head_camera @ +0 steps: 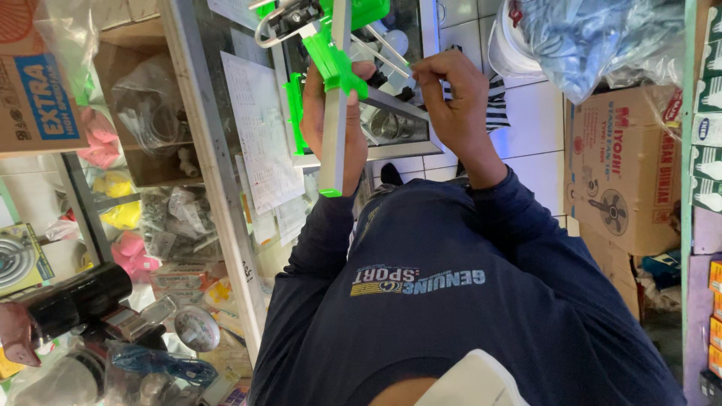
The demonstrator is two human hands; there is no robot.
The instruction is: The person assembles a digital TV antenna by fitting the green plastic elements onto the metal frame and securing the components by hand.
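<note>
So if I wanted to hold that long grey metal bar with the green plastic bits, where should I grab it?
Probably around the plain middle of the long grey metal bar with green plastic fittings, coming from its flat side, as the left hand does. That stretch is straight and bare, while the green pieces and thin rods crowd the far end, where the right hand pinches a rod.

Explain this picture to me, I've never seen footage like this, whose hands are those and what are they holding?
There is no machine here. One camera sits on a person's head and looks down, so you see that person's own dark blue long-sleeved shirt and two bare hands. The left hand grips a flat metal bar with bright green plastic fittings. The right hand pinches a thin metal rod that belongs to the same tool. Below them is a glass-topped shop counter with printed paper sheets lying on it. Cardboard boxes stand on the white tiled floor.
</note>
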